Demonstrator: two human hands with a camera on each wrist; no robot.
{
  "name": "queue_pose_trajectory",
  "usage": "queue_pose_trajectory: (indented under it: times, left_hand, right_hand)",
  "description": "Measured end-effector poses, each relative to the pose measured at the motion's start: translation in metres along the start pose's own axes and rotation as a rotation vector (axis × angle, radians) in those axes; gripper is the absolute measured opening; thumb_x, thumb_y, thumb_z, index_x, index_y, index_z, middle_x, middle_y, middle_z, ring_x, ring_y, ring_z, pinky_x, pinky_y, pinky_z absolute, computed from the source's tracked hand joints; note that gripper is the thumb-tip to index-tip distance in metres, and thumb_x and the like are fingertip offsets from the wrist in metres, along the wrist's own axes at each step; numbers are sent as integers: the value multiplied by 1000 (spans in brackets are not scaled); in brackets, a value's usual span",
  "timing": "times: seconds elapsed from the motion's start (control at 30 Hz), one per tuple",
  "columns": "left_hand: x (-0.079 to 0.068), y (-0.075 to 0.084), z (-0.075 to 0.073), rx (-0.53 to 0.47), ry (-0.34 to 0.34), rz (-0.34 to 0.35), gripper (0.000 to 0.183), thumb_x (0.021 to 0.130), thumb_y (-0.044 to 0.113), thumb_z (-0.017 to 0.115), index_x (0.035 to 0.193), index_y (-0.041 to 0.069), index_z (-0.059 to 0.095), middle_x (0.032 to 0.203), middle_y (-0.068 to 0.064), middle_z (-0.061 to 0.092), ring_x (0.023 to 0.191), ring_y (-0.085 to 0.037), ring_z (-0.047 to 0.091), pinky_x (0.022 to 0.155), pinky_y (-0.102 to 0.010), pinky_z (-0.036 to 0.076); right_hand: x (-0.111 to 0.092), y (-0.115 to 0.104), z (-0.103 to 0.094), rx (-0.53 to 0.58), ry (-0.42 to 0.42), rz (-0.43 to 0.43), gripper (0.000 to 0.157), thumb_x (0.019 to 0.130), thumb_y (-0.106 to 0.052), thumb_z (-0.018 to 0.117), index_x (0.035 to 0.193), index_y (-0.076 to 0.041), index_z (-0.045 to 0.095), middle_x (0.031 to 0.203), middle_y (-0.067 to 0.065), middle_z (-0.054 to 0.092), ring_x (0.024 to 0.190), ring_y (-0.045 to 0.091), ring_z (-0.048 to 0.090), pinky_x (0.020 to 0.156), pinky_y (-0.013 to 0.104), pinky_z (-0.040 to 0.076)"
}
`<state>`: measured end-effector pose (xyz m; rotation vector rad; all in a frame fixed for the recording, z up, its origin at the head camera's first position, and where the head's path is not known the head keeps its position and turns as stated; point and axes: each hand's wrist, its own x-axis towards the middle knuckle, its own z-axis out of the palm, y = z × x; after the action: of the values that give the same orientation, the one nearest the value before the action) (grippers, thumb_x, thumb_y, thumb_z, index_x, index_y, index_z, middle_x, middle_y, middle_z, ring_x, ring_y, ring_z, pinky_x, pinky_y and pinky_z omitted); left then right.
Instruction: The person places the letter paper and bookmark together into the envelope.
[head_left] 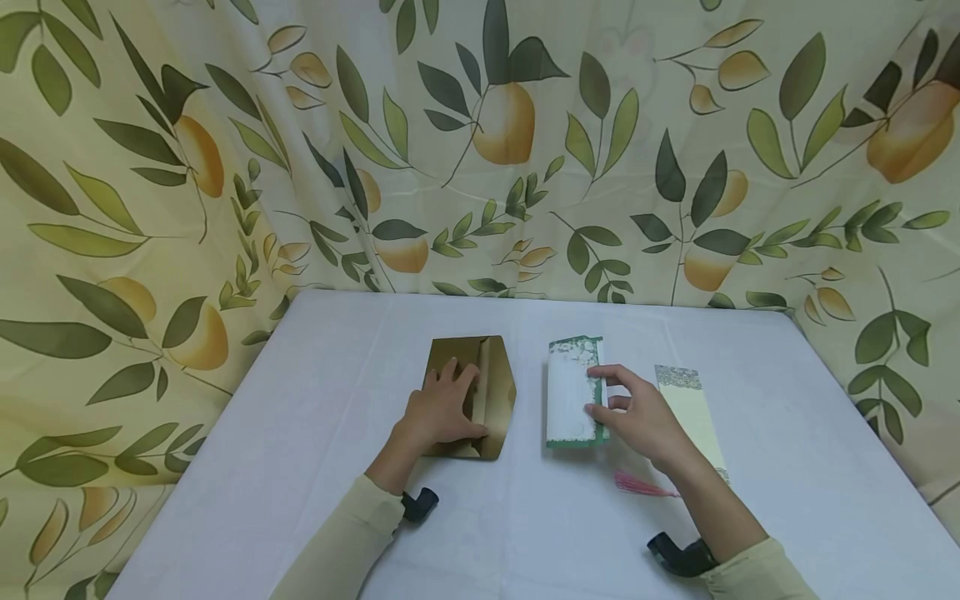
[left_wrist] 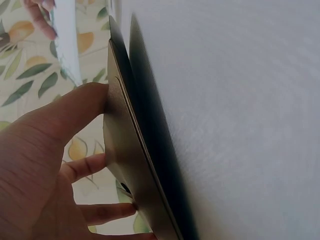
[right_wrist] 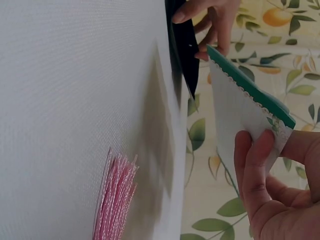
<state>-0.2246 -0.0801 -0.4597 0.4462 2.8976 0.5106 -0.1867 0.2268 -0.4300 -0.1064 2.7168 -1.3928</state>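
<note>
My left hand point(head_left: 444, 408) rests on a gold envelope point(head_left: 501, 408) with a pointed flap at its right side, fingers spread. Seen from the left wrist, the thumb and fingertips touch the face of the envelope point(left_wrist: 120, 130), close over the white surface. To the right, my right hand point(head_left: 637, 410) pinches the right edge of a folded white card point(head_left: 570, 396) with a green floral border. In the right wrist view the card point(right_wrist: 235, 107) is held up off the table, thumb on one side and fingers on the other.
A pale yellow bookmark point(head_left: 688, 408) with patterned ends lies partly under the right forearm. Its pink tassel point(head_left: 641, 484) points left on the white table point(head_left: 300, 467). Behind the table hangs a curtain point(head_left: 480, 208) printed with fruit and leaves.
</note>
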Motion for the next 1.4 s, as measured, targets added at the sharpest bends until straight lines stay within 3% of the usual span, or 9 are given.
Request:
queue_pose_trajectory:
  times: [0.4,0.73,0.93,1.17,1.4]
  left_hand:
    - [-3,5,-1,-12,-25,17,84,79,50,88,146,24,44,163,-20,28,138,-49,39,89,-65,48]
    - [-3,6,-2,-16,-25,24,85,78,48,90,145,23,44,163,-21,29,138,-50,39,89,-66,48]
    - [-3,5,0,-22,-23,30,86,77,47,91,145,22,44,162,-22,30,137,-51,40,89,-66,48]
    - [-3,2,0,-61,-15,39,85,77,44,92,143,20,46,162,-24,30,138,-54,37,91,-67,48]
    - [-4,4,-1,-84,-12,50,86,76,42,93,144,18,46,161,-24,31,137,-54,38,89,-67,49]
  right_hand:
    - [0,-1,3,44,42,-24,52,92,-11,79,141,-10,59,133,16,55,90,27,62,63,28,51]
    - [-1,-4,5,59,43,-33,46,92,-16,80,135,-10,65,120,12,67,98,25,64,74,28,52]
    - [-2,-3,7,51,41,-36,39,96,-14,74,134,-9,66,120,11,72,104,27,64,84,35,50]
    - [-2,-4,10,89,21,-32,43,94,-10,76,135,-7,65,126,15,67,99,26,66,77,27,54]
    - [-2,-3,21,79,-19,2,45,94,-12,77,137,-10,64,132,17,60,97,25,67,74,27,55]
